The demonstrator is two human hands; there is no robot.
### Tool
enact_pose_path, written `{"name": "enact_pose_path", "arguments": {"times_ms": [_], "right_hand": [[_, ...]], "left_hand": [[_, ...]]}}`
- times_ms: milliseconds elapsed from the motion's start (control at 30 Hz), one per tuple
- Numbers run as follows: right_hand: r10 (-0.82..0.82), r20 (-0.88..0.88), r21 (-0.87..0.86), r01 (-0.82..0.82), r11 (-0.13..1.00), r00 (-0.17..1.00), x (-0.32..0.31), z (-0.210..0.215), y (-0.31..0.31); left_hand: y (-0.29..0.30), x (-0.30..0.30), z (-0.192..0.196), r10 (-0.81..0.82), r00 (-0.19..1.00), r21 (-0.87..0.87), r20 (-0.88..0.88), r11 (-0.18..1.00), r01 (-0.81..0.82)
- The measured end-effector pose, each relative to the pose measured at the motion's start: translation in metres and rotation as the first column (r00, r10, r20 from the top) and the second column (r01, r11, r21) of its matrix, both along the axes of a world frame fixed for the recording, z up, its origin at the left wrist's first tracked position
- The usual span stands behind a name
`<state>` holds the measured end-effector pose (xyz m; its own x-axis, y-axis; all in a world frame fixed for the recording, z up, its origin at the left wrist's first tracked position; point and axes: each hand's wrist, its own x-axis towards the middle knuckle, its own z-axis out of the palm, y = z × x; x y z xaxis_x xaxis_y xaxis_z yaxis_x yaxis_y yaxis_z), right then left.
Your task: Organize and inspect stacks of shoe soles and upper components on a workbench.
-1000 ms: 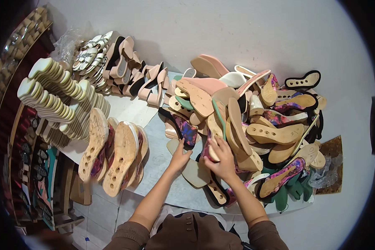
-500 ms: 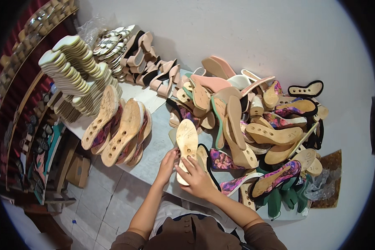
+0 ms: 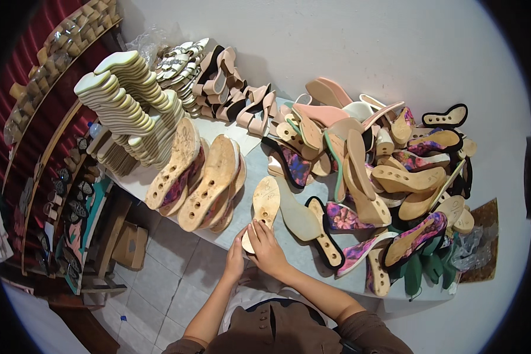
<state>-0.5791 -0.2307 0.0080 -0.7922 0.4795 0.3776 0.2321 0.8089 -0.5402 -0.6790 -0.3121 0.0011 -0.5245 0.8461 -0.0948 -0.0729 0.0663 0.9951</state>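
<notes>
A pale wooden shoe sole [image 3: 266, 202] with pencil marks and round holes is held upright at the table's near edge. My left hand [image 3: 235, 258] grips the lower left side of its heel end. Across the lower part lie the fingers of my right hand [image 3: 266, 248], closed round the right edge and covering some holes. The sole's underside is hidden. Just to its right on the table are a greyish, sole-shaped flat piece [image 3: 298, 212] and a black-edged sole [image 3: 326, 236] with holes.
Stacked wooden-bottomed soles [image 3: 209, 183] stand to the left, with tall piles of cream sole pieces [image 3: 121, 100] behind. Pink-and-black sandals [image 3: 256, 109] sit at the back. A heap of mixed wedge soles [image 3: 407, 177] covers the right side. Shelves of shoes [image 3: 71, 200] line the far left.
Both hands have drawn the wooden sole closer to my body. The greyish flat piece and black-edged sole beside it show more fully. The whole view has shifted, with the scene moving rightward.
</notes>
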Motion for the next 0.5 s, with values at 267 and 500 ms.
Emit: {"name": "enact_pose_path", "arguments": {"times_ms": [267, 500], "right_hand": [[-0.145, 0.062, 0.041, 0.142, 0.989, 0.988, -0.038, -0.022, -0.015], [-0.105, -0.005, -0.098, 0.104, 0.990, 0.994, -0.036, -0.033, -0.004]], "left_hand": [[-0.011, -0.048, -0.023, -0.189, 0.974, -0.053, -0.123, 0.981, 0.184], [-0.006, -0.064, -0.033, -0.325, 0.938, -0.114, -0.121, 0.943, 0.313]]}}
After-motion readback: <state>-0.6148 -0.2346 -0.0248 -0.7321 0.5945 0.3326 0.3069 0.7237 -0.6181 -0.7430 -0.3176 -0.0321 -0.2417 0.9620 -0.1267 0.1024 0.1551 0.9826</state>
